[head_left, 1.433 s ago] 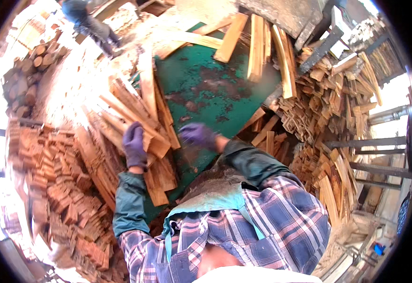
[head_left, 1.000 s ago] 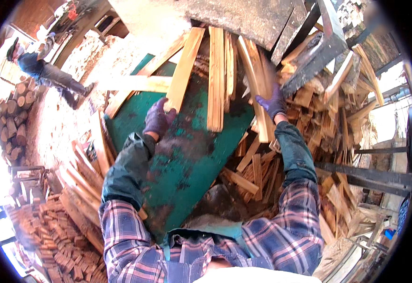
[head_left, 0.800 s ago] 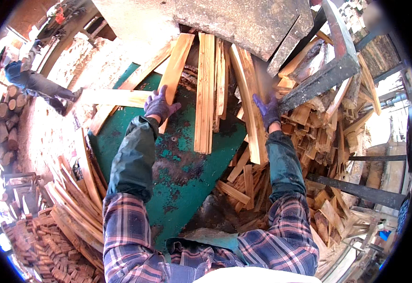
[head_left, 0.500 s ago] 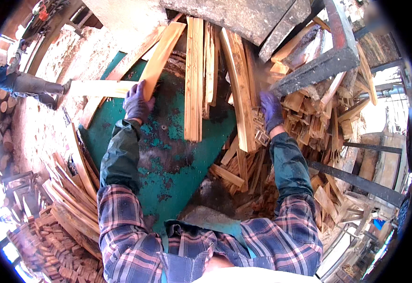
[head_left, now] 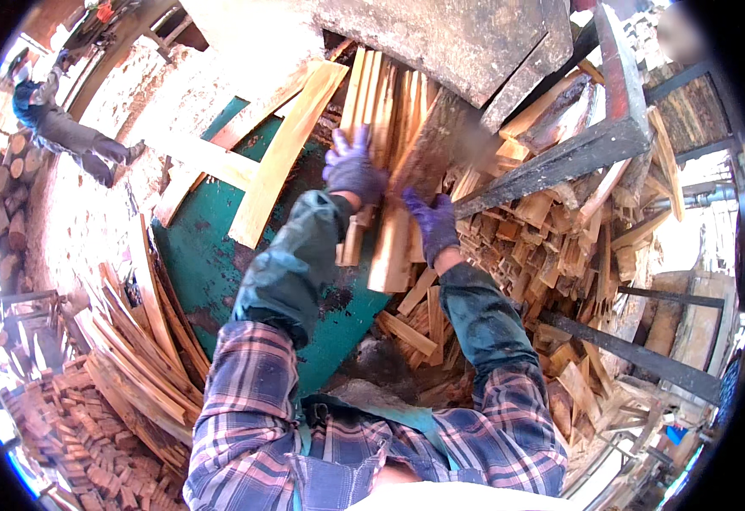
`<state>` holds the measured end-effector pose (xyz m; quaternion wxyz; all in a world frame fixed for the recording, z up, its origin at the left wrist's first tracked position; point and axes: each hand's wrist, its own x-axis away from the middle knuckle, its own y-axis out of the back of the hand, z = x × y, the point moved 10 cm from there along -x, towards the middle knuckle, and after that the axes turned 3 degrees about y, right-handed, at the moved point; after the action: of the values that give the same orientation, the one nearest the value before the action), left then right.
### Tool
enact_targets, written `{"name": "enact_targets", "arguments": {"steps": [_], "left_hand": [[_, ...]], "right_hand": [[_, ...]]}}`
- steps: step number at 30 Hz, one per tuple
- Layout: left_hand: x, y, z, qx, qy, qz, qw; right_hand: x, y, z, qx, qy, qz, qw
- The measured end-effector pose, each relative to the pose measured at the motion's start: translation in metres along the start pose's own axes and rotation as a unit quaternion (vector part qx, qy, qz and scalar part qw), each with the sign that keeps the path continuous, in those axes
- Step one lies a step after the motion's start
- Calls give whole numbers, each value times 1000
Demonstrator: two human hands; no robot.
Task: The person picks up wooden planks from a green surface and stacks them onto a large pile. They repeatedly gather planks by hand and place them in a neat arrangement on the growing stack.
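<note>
My left hand (head_left: 355,168), in a purple glove, has its fingers spread over a row of narrow wooden strips (head_left: 362,94). My right hand (head_left: 434,226), gloved alike, has its finger and thumb apart and touches the right side of a bark-edged plank (head_left: 432,140). That plank leans toward the strips, its rough brown side showing. Between the hands, the near ends of the strips and plank lie over a worn green metal surface (head_left: 210,223). A loose pale board (head_left: 291,153) slants to the left of my left hand, touching neither hand.
A dark metal frame (head_left: 560,162) juts in at right above a heap of wood offcuts (head_left: 543,221). A large pale metal panel (head_left: 440,38) stands ahead. Long slats (head_left: 134,366) lie at lower left by stacked wood pieces (head_left: 91,434). Another person (head_left: 74,128) stands at far left.
My left hand has let go of the pale board and moved right onto the strips. My right hand has moved left, and the plank has shifted left and tilted, showing its bark side.
</note>
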<state>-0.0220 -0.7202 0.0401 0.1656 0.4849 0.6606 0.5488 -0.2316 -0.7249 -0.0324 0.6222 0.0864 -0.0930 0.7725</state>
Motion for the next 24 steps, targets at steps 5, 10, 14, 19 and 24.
{"name": "enact_targets", "arguments": {"steps": [5, 10, 14, 19, 24], "left_hand": [[-26, 43, 102, 117, 5, -17, 993], [-8, 36, 102, 72, -20, -65, 995], [62, 23, 135, 82, 16, -55, 995], [161, 9, 253, 145, 62, -41, 987], [231, -12, 327, 492, -3, 114, 863]], "right_hand": [[-57, 5, 47, 209, 85, -73, 971], [-93, -20, -1, -136, 14, 10, 991], [-11, -81, -21, -105, -12, 44, 993], [111, -114, -21, -98, -8, 62, 993], [175, -73, -58, 117, -220, 117, 961]]}}
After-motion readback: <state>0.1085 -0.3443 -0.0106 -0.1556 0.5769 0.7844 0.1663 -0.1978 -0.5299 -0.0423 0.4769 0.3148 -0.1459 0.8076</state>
